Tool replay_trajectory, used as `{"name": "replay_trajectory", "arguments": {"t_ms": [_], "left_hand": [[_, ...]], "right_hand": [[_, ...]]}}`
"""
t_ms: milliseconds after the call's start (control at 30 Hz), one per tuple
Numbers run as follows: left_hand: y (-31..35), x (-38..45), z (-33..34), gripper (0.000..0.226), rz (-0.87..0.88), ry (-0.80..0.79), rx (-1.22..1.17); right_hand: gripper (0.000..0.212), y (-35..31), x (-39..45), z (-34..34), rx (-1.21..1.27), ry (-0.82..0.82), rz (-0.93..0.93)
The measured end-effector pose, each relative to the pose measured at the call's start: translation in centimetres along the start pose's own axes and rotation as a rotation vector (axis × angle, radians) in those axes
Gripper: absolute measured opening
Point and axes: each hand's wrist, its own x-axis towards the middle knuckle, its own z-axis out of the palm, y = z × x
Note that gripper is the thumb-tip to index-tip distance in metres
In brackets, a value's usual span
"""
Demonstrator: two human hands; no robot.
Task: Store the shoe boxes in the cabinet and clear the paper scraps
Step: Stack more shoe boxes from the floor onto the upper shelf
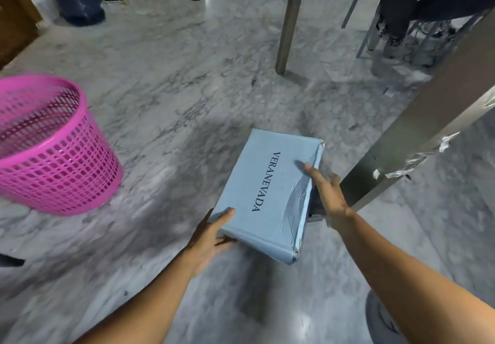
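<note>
the blue shoe box (265, 196) runs lengthwise away from the person; left hand (211, 234) grasps its near corner, right hand (325, 193) clasps its torn right edge.

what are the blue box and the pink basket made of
The box looks like paper-covered cardboard, matte: its covering is creased and torn along the right edge. The basket looks like moulded plastic with a slight sheen: open lattice walls, solid rim.

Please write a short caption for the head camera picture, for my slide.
Both hands, left hand and right hand, hold a worn blue shoe box above the marble floor, near a pink basket.
</note>
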Motion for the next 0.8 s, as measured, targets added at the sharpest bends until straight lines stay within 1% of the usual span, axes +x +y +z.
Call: {"name": "replay_trajectory", "arguments": {"t_ms": [67,100,133,167,233,300,367,400,433,467,500,533,567,633,733,800], "left_hand": [[0.1,-2.4,-2.7,0.055,-0.004,-0.037,0.024],[0.1,-3.5,-3.8,0.059,-0.013,-0.060,0.046],[0.3,-4.7,-5.2,0.063,-0.019,-0.071,0.064],[0.8,-6.1,-6.8,0.066,-0.010,-0.078,0.085],[2.0,-7.5,-8.4,0.067,0.015,-0.057,0.084],[4.6,-9.6,-10.2,0.067,0.083,0.056,0.029],[7.7,-11.7,-12.2,0.078,0.182,0.150,-0.016],[9.3,-13.0,-12.9,0.078,0.229,0.170,-0.031],[10.8,-14.6,-13.4,0.068,0.284,0.178,-0.040],[12.1,-16.2,-14.1,0.051,0.340,0.189,-0.058],[13.2,-18.3,-14.9,0.036,0.388,0.200,-0.079],[14.0,-19.9,-15.9,0.028,0.422,0.201,-0.081],[14.5,-21.4,-16.9,0.032,0.449,0.200,-0.074],[15.0,-24.6,-19.4,0.053,0.536,0.209,-0.070],[15.4,-28.9,-24.1,0.077,0.643,0.300,-0.090],[15.9,-32.1,-26.9,0.093,0.665,0.326,-0.132]], "right_hand": [[0.114,-1.8,-0.6,1.4,0.103,-0.068,-0.031],[0.117,-2.4,-0.7,2.0,0.133,-0.098,-0.029],[0.111,-3.1,-1.6,2.7,0.153,-0.154,-0.048],[0.101,-3.6,-2.2,4.0,0.150,-0.213,-0.056],[0.084,-4.6,-3.4,5.6,0.162,-0.279,-0.086],[0.074,-6.4,-6.4,8.1,0.130,-0.366,-0.169],[0.052,-8.4,-9.7,11.1,0.062,-0.475,-0.233],[0.039,-9.3,-11.3,12.5,0.050,-0.528,-0.254],[0.030,-10.3,-12.8,13.9,0.056,-0.575,-0.273],[0.025,-11.1,-14.2,15.3,0.062,-0.617,-0.301],[0.022,-12.1,-15.8,17.0,0.054,-0.660,-0.332],[0.021,-13.1,-17.5,18.7,0.040,-0.715,-0.359],[0.020,-14.1,-19.3,20.1,0.036,-0.765,-0.382],[0.018,-15.9,-22.5,23.0,0.028,-0.862,-0.441],[0.034,-17.6,-26.7,27.6,0.017,-1.009,-0.523],[0.036,-18.4,-29.3,30.6,0.018,-1.079,-0.543]]}}
